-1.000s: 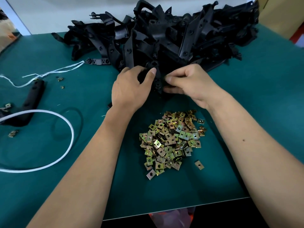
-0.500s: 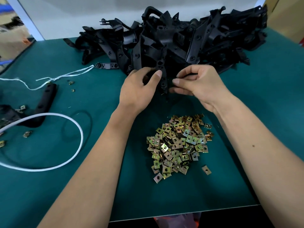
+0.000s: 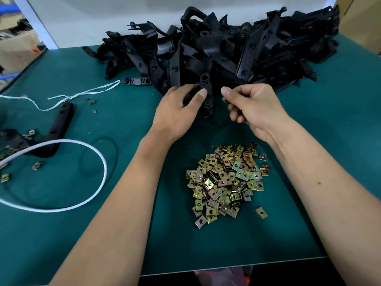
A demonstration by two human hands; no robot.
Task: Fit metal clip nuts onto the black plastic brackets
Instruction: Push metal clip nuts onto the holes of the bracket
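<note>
So right now my left hand (image 3: 177,112) has a grip on one black bracket (image 3: 206,93), thumb pressed across its front, holding it upright just at the near edge of the big bracket heap (image 3: 237,52) at the far side of the green mat (image 3: 340,120). I'd guess it's stood up like that so the end is exposed for a clip. My right hand (image 3: 253,108) sits just right of it, fingers curled with thumb and forefinger pinched together; I can't tell whether there's a clip nut in there. The pile of clip nuts (image 3: 226,180) sits near me between my forearms, easy reach. Off left there's a white cord (image 3: 78,145) and another bracket (image 3: 59,122).
</note>
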